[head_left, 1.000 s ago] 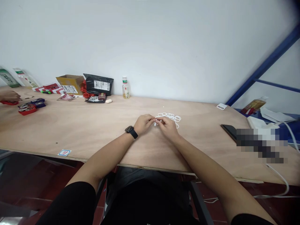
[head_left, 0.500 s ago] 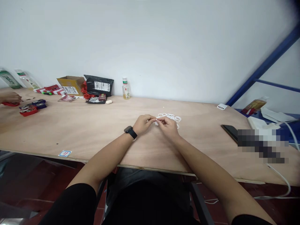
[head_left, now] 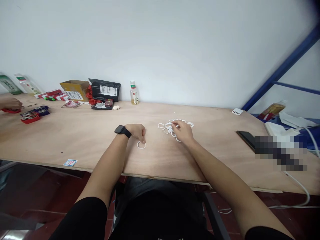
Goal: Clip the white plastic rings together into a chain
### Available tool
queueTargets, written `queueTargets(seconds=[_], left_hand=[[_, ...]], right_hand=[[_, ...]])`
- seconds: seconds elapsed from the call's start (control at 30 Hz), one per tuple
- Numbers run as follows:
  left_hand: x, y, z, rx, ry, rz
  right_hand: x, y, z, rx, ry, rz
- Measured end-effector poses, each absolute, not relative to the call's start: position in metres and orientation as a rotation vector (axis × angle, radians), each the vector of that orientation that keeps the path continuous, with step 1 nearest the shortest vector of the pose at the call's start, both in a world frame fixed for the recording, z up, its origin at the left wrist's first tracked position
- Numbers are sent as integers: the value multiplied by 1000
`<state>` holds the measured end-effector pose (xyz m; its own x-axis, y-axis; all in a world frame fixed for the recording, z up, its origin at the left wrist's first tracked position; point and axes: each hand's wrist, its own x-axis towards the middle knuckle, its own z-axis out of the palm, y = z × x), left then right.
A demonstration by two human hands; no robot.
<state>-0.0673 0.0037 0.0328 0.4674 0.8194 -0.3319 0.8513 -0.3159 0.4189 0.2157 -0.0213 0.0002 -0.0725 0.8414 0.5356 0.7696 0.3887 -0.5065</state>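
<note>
left grip (head_left: 137,131): fingers curled down, tips right at the far rim of one loose white ring (head_left: 141,145). Honestly can't tell if they're touching it or just above it.
loose white ring: lying flat on the worktop (head_left: 75,133), on my side of the left fingertips. It's round, so there's no long axis to line up with.
right grip (head_left: 183,131): thumb and fingers bunched in the pile of white rings (head_left: 167,128). Can't tell if they've closed on one, too small to see.
pile of white rings: spread flat, mostly to the left of and just past my right fingertips.
which grip is nearer: left one for the loose ring, right one for the pile.
gap: the loose ring sits apart from the pile, with bare worktop between them.
watch (head_left: 122,130): on my left wrist, well back from the ring.
</note>
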Motion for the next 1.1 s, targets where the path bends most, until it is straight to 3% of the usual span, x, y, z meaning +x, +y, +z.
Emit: queueTargets(seconds=[0.13, 0.3, 0.43, 0.83, 1.1], left_hand=[[-47, 7, 22, 2302, 1365, 116], [-14, 0, 13, 2500, 1300, 752], [7, -12, 7, 2561, 1134, 1008], [15, -17, 1, 2598, 1051, 1178], [15, -18, 0, 2538, 1057, 1087]], right_hand=[[218, -21, -1, -1360, -1839, 178], [213, -26, -1, -1250, -1901, 293], [206, -31, -1, -1141, -2011, 426], [204, -31, -6, -1114, -1927, 609], [205, -28, -10, -1095, -1859, 595]])
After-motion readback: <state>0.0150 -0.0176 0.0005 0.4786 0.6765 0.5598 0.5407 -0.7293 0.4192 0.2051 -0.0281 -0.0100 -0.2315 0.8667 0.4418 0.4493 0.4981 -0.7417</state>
